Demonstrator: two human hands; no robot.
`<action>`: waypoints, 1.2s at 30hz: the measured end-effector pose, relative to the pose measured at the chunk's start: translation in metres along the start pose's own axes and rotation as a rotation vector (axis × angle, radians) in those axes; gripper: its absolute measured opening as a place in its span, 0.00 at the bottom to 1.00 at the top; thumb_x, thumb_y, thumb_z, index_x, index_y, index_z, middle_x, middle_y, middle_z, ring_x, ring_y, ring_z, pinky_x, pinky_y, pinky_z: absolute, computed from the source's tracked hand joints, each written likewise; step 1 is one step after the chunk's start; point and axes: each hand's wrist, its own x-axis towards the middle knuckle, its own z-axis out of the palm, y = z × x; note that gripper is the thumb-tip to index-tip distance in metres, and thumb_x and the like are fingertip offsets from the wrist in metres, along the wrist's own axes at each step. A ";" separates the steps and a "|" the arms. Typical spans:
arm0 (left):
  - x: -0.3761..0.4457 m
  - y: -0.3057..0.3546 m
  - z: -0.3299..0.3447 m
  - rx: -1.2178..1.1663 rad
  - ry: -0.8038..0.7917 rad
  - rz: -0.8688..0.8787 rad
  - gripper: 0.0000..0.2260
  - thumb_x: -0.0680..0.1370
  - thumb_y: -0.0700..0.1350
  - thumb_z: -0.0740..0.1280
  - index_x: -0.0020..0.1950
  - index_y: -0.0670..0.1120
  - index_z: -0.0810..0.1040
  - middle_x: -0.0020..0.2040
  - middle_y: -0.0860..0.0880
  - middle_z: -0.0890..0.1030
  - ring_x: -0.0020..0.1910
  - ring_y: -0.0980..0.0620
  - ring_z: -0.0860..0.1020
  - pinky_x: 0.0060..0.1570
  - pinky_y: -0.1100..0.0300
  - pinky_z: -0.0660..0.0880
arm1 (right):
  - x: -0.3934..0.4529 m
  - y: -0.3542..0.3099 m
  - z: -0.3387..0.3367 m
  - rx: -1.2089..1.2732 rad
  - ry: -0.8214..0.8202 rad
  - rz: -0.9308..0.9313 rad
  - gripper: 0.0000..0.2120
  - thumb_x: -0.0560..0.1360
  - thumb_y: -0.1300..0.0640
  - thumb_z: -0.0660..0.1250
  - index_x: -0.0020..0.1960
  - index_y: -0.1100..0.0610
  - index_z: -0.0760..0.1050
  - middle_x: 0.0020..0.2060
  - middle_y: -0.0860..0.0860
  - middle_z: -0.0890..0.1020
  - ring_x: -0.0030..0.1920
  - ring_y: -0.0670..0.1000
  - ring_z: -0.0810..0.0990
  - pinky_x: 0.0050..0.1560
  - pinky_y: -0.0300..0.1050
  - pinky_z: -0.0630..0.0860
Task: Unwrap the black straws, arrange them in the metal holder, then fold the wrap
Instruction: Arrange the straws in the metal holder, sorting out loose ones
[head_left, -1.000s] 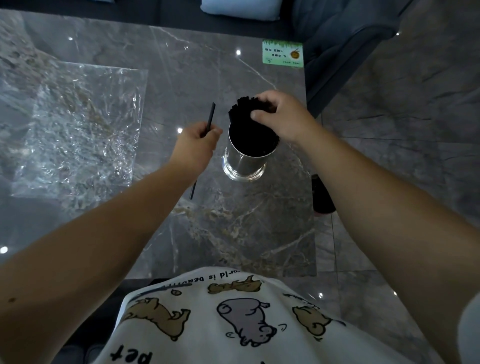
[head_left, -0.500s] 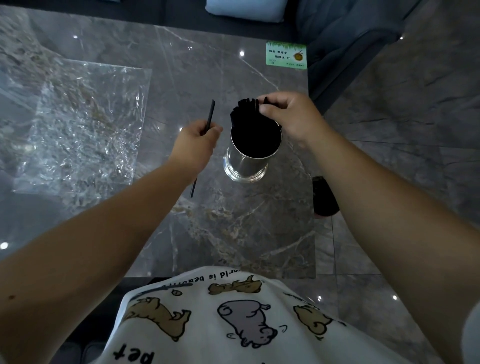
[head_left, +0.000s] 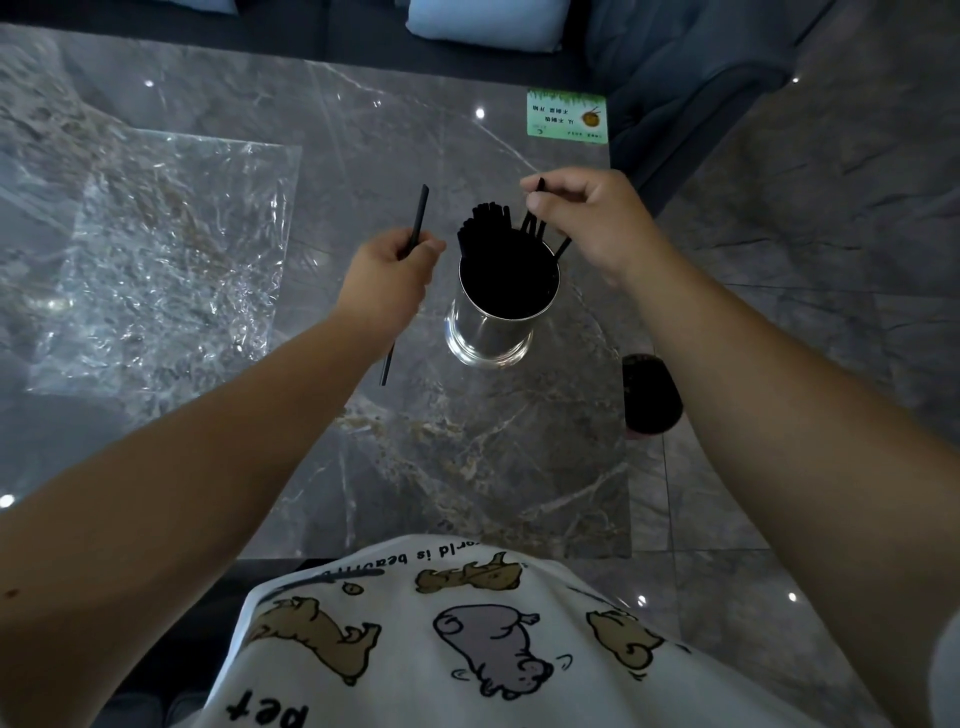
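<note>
Left hand: fingers closed around one black straw, just left of the metal holder.
Right hand: pinches a few straws (count unclear) at the holder's far rim.
Wrap: flat by the table's left edge.

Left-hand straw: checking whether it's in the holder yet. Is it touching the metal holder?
Apart. The head view shows the single straw pinched in the left hand, with bare table between it and the metal holder.
</note>
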 end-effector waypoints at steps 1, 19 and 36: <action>-0.001 0.004 0.000 -0.023 0.000 0.004 0.05 0.76 0.47 0.66 0.44 0.47 0.79 0.28 0.54 0.71 0.24 0.57 0.66 0.23 0.64 0.63 | 0.001 -0.003 -0.002 0.006 0.012 -0.017 0.07 0.75 0.56 0.70 0.52 0.48 0.81 0.45 0.43 0.83 0.45 0.35 0.80 0.48 0.31 0.74; -0.021 0.054 0.001 -0.349 -0.203 0.079 0.10 0.83 0.45 0.58 0.57 0.45 0.77 0.36 0.52 0.75 0.32 0.55 0.74 0.34 0.60 0.74 | 0.014 -0.068 0.015 -0.106 0.016 -0.121 0.18 0.75 0.45 0.68 0.43 0.62 0.81 0.29 0.44 0.73 0.31 0.40 0.70 0.37 0.37 0.66; -0.022 -0.002 -0.020 -0.232 -0.004 -0.125 0.06 0.82 0.44 0.58 0.52 0.46 0.74 0.33 0.52 0.71 0.27 0.56 0.65 0.28 0.62 0.64 | 0.016 0.005 0.014 -0.272 -0.230 0.019 0.06 0.72 0.55 0.73 0.43 0.46 0.77 0.38 0.41 0.80 0.39 0.37 0.78 0.42 0.34 0.73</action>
